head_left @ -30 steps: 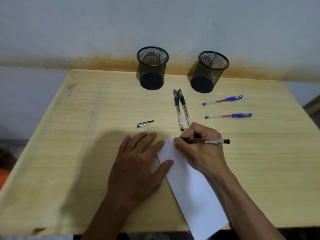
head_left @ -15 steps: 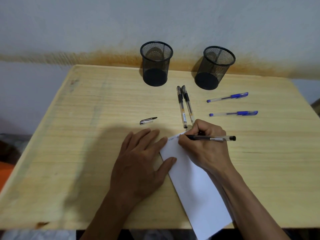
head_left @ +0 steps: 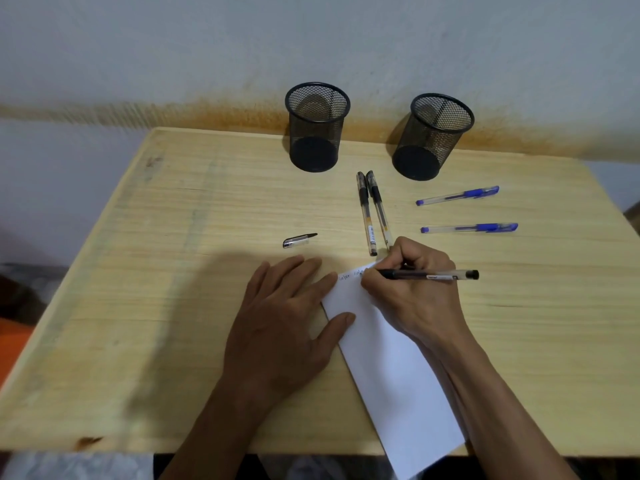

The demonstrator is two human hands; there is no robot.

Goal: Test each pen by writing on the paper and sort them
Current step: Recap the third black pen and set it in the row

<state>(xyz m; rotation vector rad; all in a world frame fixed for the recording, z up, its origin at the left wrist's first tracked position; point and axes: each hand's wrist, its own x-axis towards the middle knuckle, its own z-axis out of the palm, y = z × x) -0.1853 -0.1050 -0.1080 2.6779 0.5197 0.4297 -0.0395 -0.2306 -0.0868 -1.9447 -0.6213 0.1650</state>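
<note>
My right hand [head_left: 412, 292] grips a black pen [head_left: 433, 275] with its tip on the top edge of the white paper [head_left: 391, 368], where some small writing shows. Flat on the paper's left edge lies my left hand [head_left: 284, 317], fingers spread, holding the sheet down. A loose pen cap [head_left: 298, 240] rests on the table above that hand. Two black pens [head_left: 372, 211] lie side by side beyond my right hand. To the right lie two blue pens [head_left: 457, 195] [head_left: 469, 227].
Two black mesh cups [head_left: 317, 128] [head_left: 433, 136] stand at the back of the wooden table [head_left: 173, 271], against the wall. The paper's lower corner hangs over the table's front edge.
My right hand has shifted slightly to the right along the paper's top edge, leaving more writing behind it. The left hand has stayed flat on the sheet.
</note>
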